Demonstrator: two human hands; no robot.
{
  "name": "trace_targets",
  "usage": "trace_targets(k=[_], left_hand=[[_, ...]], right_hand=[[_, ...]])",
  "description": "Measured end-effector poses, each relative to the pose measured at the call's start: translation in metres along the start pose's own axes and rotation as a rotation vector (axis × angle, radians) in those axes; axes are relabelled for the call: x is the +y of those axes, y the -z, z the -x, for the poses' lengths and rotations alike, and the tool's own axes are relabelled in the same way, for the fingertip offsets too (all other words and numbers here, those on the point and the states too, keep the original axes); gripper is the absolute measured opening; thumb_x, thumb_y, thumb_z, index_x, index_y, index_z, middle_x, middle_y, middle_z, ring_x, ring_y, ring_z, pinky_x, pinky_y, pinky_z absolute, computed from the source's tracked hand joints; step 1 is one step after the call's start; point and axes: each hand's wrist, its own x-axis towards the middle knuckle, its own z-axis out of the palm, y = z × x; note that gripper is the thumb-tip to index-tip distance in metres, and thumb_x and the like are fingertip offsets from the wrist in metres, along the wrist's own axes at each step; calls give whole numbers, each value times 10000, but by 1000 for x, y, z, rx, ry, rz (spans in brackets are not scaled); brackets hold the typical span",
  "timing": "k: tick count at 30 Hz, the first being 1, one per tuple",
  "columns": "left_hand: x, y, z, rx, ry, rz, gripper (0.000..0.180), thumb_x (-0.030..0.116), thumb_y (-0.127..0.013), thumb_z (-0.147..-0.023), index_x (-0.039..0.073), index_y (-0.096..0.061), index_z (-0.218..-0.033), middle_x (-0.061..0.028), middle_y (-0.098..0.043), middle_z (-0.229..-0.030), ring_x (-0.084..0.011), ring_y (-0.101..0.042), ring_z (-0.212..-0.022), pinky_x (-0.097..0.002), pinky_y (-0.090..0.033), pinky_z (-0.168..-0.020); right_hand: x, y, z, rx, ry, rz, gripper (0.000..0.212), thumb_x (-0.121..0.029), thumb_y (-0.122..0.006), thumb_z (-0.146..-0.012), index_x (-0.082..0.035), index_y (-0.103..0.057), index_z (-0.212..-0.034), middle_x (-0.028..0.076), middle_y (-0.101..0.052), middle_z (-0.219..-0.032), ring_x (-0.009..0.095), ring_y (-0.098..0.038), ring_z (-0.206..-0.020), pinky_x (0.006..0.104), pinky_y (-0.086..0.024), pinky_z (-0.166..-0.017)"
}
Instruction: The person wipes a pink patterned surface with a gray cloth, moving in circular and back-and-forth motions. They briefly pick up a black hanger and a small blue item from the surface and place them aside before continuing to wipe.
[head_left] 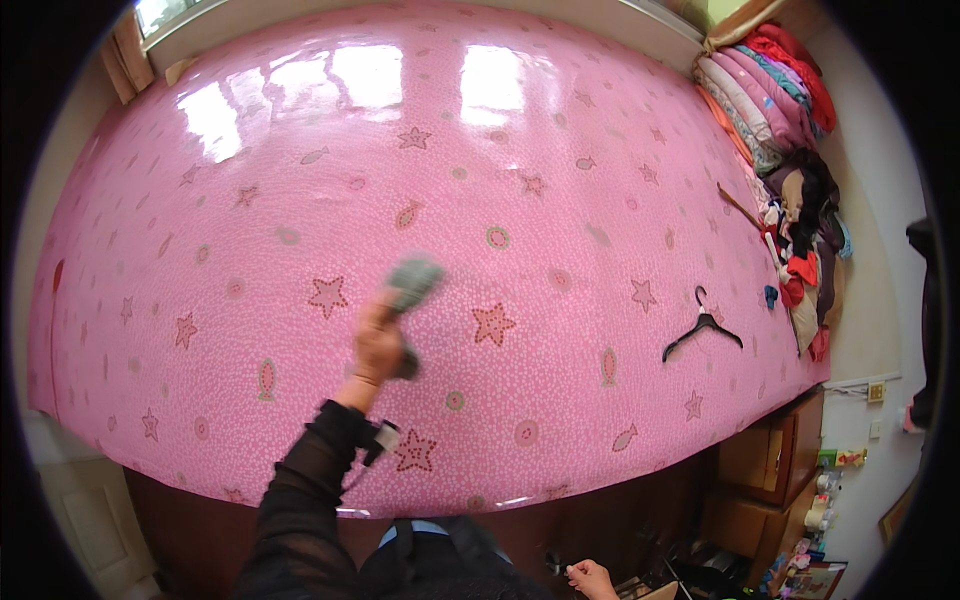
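Note:
My left hand (379, 342) is closed around a grey-green brush-like thing (415, 280), smeared by motion, over the middle of a glossy pink sheet (560, 400) printed with starfish and fish. A dark end of the held thing shows below the fingers; its exact kind is unclear. A dark sheer sleeve covers that arm, and a small pale-and-black device (381, 440) is at the wrist. Down at the lower edge, off the sheet, my right hand (592, 580) has its fingers curled together. What it pinches, if anything, is too small to make out.
A black hanger (703, 328) lies on the sheet's right side. Folded quilts (765, 95) are stacked at the far right, with heaped clothes (805, 235) nearer. A wooden cabinet (775, 455) stands at the lower right. Window light glares off the far part of the sheet.

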Motion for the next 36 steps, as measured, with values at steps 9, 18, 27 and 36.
trace_targets(k=[9, 18, 27, 36], left_hand=[[-129, 123, -10, 351, 561, -976, 530, 225, -598, -798, 62, -458, -1283, -201, -466, -1306, -382, -436, -1181, -439, -340, -1009], [-81, -42, -86, 50, 58, -780, 448, 154, -548, -778, 85, -532, -1220, -150, -531, -1254, -306, -468, -1185, -425, -344, -1014], [65, -176, 27, -593, -431, -242, 384, 92, -542, -740, 112, -582, -1121, -97, -534, -1257, -275, -482, -1180, -410, -430, -888], [122, -94, 180, -1179, -699, -115, 419, 178, -532, -780, 174, -537, -1199, -9, -444, -1362, -220, -397, -1261, -396, -405, -857]], right_hand=[[-16, 2, -1, -6, -42, 10, 270, -284, -645, -840, -19, -621, -880, 59, -630, -689, 114, -573, -587, 279, -464, -525], [9, -13, 15, -32, -189, -102, 244, -257, -646, -843, -29, -613, -924, 43, -612, -714, 116, -570, -581, 256, -452, -504], [7, -30, 16, 16, -109, -222, 228, -243, -652, -842, -28, -610, -901, 38, -613, -717, 107, -566, -579, 246, -454, -511], [-57, 16, -9, -85, -125, -47, 276, -280, -676, -823, -14, -606, -851, 37, -625, -707, 103, -598, -629, 249, -478, -579]])
